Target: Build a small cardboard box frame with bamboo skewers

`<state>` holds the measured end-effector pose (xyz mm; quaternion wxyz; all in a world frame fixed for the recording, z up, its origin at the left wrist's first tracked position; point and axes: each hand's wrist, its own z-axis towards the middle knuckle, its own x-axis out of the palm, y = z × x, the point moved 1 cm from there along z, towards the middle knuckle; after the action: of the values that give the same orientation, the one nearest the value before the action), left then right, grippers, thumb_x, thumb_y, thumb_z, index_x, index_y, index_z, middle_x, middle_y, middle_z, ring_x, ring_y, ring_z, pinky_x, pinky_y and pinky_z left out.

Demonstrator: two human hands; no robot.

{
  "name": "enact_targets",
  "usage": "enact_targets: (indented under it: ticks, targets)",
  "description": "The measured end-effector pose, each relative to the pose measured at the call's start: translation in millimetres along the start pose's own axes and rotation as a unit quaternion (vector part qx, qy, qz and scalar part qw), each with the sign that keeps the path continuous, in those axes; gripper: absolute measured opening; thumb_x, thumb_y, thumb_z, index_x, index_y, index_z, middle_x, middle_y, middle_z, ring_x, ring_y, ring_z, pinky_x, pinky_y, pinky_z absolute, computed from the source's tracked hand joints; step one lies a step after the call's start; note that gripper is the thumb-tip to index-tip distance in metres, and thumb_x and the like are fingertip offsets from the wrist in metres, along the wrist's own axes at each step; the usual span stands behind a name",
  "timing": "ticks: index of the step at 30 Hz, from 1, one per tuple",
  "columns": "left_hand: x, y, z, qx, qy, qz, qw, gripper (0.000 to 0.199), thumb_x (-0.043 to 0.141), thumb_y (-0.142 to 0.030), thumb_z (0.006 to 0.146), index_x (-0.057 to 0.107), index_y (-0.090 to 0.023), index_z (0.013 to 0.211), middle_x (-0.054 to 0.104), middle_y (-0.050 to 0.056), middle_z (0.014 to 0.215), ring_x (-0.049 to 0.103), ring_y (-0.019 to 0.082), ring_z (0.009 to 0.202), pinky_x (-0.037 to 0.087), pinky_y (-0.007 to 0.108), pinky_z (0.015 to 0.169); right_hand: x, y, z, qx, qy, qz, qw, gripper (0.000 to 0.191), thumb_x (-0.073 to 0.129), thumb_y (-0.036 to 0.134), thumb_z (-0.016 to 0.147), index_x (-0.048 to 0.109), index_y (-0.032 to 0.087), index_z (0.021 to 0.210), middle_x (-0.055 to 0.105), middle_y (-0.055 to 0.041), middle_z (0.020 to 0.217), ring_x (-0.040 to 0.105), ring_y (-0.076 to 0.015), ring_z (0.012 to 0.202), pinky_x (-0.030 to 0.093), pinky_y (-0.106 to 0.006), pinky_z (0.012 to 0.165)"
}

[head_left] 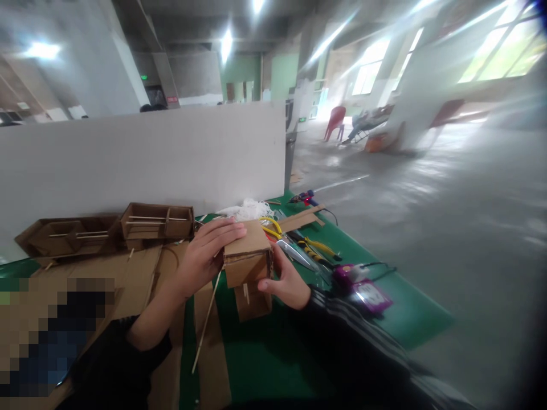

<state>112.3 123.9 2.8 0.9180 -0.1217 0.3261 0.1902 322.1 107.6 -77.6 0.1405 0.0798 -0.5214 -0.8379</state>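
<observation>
A small cardboard box (247,265) stands before me over the green tabletop, with an open lower part in which short sticks show. My left hand (209,250) lies over its top left side, fingers across the upper panel and thumb hidden. On the right, my right hand (290,282) grips the box's side, thumb at the front and the other fingers mostly behind it. Just beyond my right hand lie scissors (297,253) with metal blades. A thin wooden stick (207,324) slants down from beneath my left hand.
Cardboard trays with sticks across them, one (182,222) at the left back, stand by a white partition (141,162). Yellow-handled pliers (322,247), white stringy material (252,209), a glue gun (305,197) and a purple power strip (363,290) lie rightward. Flat cardboard (209,347) lies nearby.
</observation>
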Motion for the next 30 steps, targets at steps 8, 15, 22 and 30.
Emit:
enact_targets:
  ticks: [8,15,22,30]
  targets:
    - [1.3,-2,0,-0.016,-0.027,-0.001,0.999,0.044,0.053,-0.010,0.094,0.055,-0.029,0.133,0.067,0.005,0.125,0.056,0.020,0.119,0.050,0.043,0.101,-2,-1,-1,-0.007,0.000,-0.022,1.000,0.085,0.078,0.060,0.068,0.042,0.025,0.137,0.055,-0.0110,0.135,0.055,-0.0284,0.120,0.041,-0.044,0.106]
    - [2.5,-4,1,-0.013,-0.034,-0.021,0.999,0.045,0.052,-0.004,0.092,0.057,-0.027,0.131,0.067,0.006,0.125,0.056,0.019,0.120,0.049,0.042,0.102,-2,-1,-1,-0.015,-0.002,-0.020,1.000,0.084,0.078,0.059,0.068,0.043,0.027,0.137,0.056,-0.0102,0.134,0.056,-0.0294,0.118,0.042,-0.044,0.104]
    - [2.7,-5,-1,-0.037,-0.039,-0.033,0.998,0.043,0.046,-0.004,0.094,0.058,-0.026,0.129,0.065,0.005,0.128,0.054,0.019,0.126,0.045,0.044,0.109,-3,-5,-1,-0.018,-0.006,-0.013,1.000,0.084,0.077,0.060,0.069,0.044,0.026,0.137,0.056,-0.0105,0.133,0.058,-0.0288,0.113,0.044,-0.043,0.102]
    - [6.2,-9,-2,-0.045,-0.068,-0.017,0.997,0.040,0.050,-0.005,0.093,0.061,-0.025,0.126,0.067,0.004,0.125,0.054,0.021,0.125,0.045,0.044,0.106,-4,-12,-2,-0.016,-0.004,0.006,1.000,0.082,0.079,0.055,0.070,0.043,0.026,0.138,0.056,-0.0099,0.133,0.058,-0.0277,0.113,0.043,-0.044,0.102]
